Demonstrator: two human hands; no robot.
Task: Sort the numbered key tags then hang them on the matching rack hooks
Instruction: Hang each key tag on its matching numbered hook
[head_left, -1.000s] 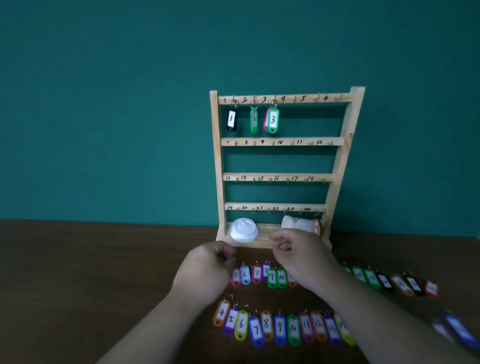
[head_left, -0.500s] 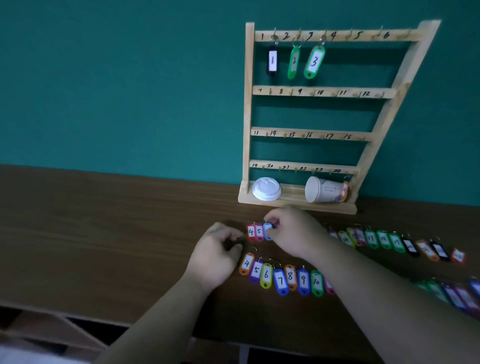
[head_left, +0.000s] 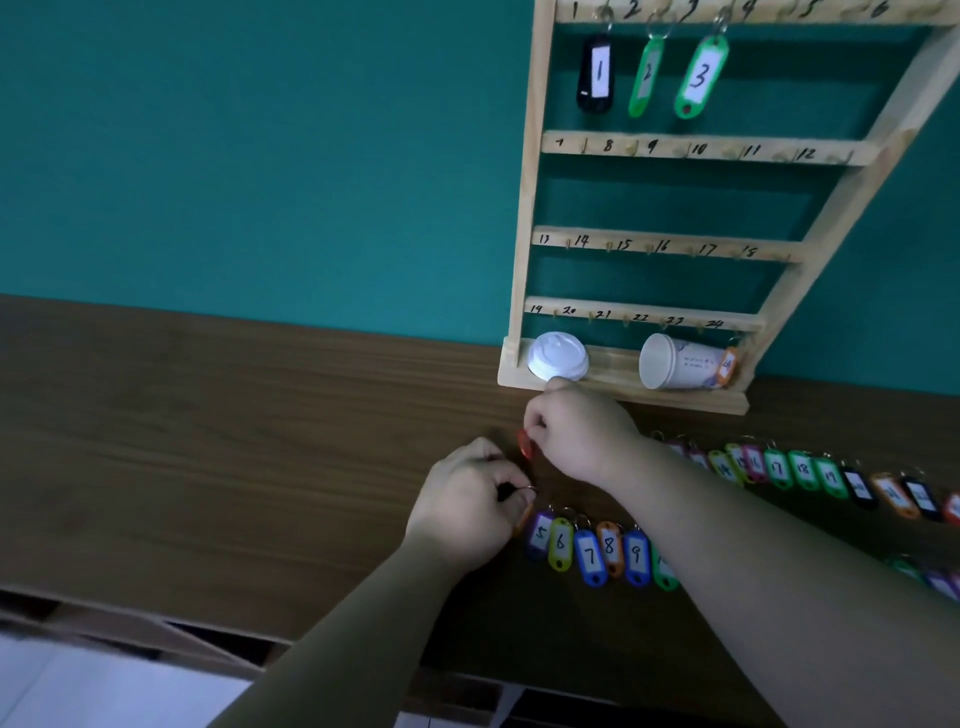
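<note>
A wooden rack (head_left: 524, 208) with numbered hooks stands against the teal wall; tags 1 (head_left: 596, 73), 2 (head_left: 645, 77) and 3 (head_left: 700, 77) hang on its top rail. Two rows of coloured numbered key tags lie on the table: a near row (head_left: 589, 556) reading 5 to 9, and a far row (head_left: 779, 467) in the teens. My left hand (head_left: 467, 504) pinches the ring of an orange tag (head_left: 523, 517) at the near row's left end. My right hand (head_left: 576, 434) grips a red tag (head_left: 524, 444) just in front of the rack's base.
A white cup lid (head_left: 557, 356) and a paper cup (head_left: 675, 362) on its side lie on the rack's bottom shelf, an orange tag (head_left: 727, 366) beside the cup. The brown table (head_left: 208, 441) ends at its front edge at lower left.
The view has dropped and closed in on the table. My right hand has lifted a red tag from the far row; my left hand has taken the ring of the orange tag.
</note>
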